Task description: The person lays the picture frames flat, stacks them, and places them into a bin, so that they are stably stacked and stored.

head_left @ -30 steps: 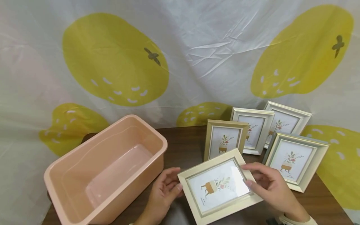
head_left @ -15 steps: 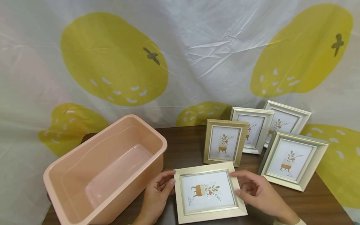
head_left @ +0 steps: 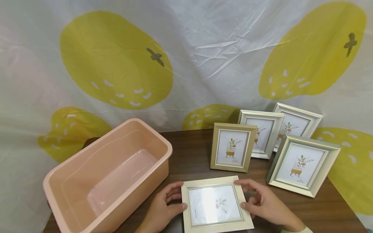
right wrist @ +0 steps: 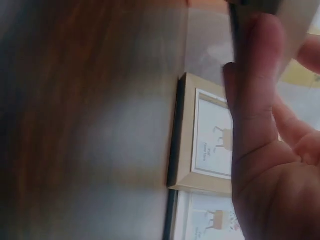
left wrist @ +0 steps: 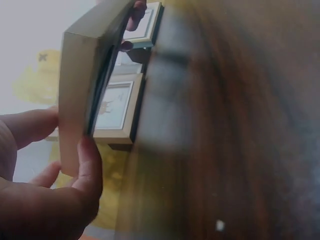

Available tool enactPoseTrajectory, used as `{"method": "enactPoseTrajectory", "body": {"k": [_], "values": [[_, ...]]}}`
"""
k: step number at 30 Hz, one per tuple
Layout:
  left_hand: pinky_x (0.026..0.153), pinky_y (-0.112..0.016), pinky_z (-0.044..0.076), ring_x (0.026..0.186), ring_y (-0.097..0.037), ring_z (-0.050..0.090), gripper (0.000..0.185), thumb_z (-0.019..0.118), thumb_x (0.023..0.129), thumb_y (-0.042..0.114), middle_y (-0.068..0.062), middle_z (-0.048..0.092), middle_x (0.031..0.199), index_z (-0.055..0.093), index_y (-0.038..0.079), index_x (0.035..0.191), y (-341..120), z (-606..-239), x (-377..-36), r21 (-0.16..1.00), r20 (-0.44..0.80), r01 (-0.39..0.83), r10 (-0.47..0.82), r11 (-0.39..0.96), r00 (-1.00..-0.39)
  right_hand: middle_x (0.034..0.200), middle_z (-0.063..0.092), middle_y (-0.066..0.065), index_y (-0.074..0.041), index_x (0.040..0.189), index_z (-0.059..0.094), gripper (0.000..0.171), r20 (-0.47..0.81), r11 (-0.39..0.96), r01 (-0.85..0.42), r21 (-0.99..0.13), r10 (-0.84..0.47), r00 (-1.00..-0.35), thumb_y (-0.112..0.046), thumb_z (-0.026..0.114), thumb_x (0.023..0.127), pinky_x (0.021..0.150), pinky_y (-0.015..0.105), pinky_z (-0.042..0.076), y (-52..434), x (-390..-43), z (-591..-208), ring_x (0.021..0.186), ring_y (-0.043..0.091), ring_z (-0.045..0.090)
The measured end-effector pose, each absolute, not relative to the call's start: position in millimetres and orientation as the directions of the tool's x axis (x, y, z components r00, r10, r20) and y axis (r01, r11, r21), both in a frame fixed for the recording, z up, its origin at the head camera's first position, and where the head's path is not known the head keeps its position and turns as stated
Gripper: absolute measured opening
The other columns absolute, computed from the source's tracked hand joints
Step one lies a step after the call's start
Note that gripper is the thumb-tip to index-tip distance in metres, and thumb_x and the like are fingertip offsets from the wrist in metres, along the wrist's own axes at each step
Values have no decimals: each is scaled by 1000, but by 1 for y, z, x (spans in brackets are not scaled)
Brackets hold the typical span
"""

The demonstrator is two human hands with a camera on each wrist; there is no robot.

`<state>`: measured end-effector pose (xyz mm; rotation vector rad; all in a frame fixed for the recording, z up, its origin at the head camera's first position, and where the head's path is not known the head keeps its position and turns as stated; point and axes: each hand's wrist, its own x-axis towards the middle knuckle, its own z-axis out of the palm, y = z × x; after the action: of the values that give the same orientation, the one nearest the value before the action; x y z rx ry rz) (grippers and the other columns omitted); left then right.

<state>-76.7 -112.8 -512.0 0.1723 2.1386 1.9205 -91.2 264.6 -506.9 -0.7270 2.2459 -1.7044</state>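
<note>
A white backdrop cloth (head_left: 204, 48) printed with large yellow fruit shapes hangs behind everything. Before it lies the dark wood table (head_left: 192, 155).

Landmark: the pink plastic tub (head_left: 107, 176), which stands on the table's left part with its open side up.

To the right of the tub, well apart from it, four picture frames stand upright. The grey-edged frame (head_left: 301, 165) is farthest from the tub at the front. The white frame (head_left: 294, 124) stands behind it at the back. The silver-white frame (head_left: 260, 133) stands nearer the tub than both. The gold frame (head_left: 232, 147) is nearest the tub of the four and overlaps the silver-white frame's left edge.

A fifth, cream frame (head_left: 214, 204) is held just to the right of the tub's near corner, face up and glass glaring. The left wrist view shows it raised off the table, seen edge-on.

The left hand (head_left: 163, 210), between tub and cream frame, grips the frame's left edge, thumb on the front, fingers curled behind. The right hand (head_left: 263, 205), on the side away from the tub, grips the right edge likewise, its fingers (right wrist: 252, 100) wrapped across the frame's edge.
</note>
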Motion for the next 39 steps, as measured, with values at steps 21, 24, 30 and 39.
{"method": "enactPoseTrajectory", "body": {"k": [21, 24, 30, 39], "values": [[96, -21, 53, 129, -35, 63, 76, 83, 86, 2, -26, 56, 149, 49, 1, 154, -125, -532, -78, 983, -183, -166, 390, 77, -902, 110, 59, 21, -4, 147, 52, 56, -85, 306, -142, -941, -621, -779, -11, 76, 97, 60, 24, 56, 269, -105, -517, 67, 0, 62], [95, -21, 54, 130, -36, 62, 78, 83, 85, 3, -25, 56, 150, 49, 2, 155, -126, -532, -80, 982, -188, -165, 402, 90, -896, 109, 58, 20, -4, 145, 53, 57, -102, 312, -124, -942, -617, -780, -12, 79, 95, 58, 24, 55, 270, -105, -516, 65, 0, 62], [92, -20, 55, 127, -32, 64, 77, 84, 85, 5, -25, 55, 153, 51, 6, 155, -124, -531, -82, 980, -188, -142, 394, 142, -900, 108, 61, 19, -6, 144, 56, 56, -72, 330, -165, -929, -600, -797, -16, 81, 94, 62, 25, 57, 269, -105, -516, 68, 2, 65], [89, -19, 56, 124, -32, 67, 73, 85, 85, 8, -23, 58, 151, 55, 11, 151, -124, -528, -85, 965, -185, -101, 360, 240, -914, 106, 65, 17, -6, 141, 62, 53, -1, 341, -237, -910, -572, -820, -15, 82, 93, 54, 27, 57, 266, -105, -517, 61, 0, 64]]}}
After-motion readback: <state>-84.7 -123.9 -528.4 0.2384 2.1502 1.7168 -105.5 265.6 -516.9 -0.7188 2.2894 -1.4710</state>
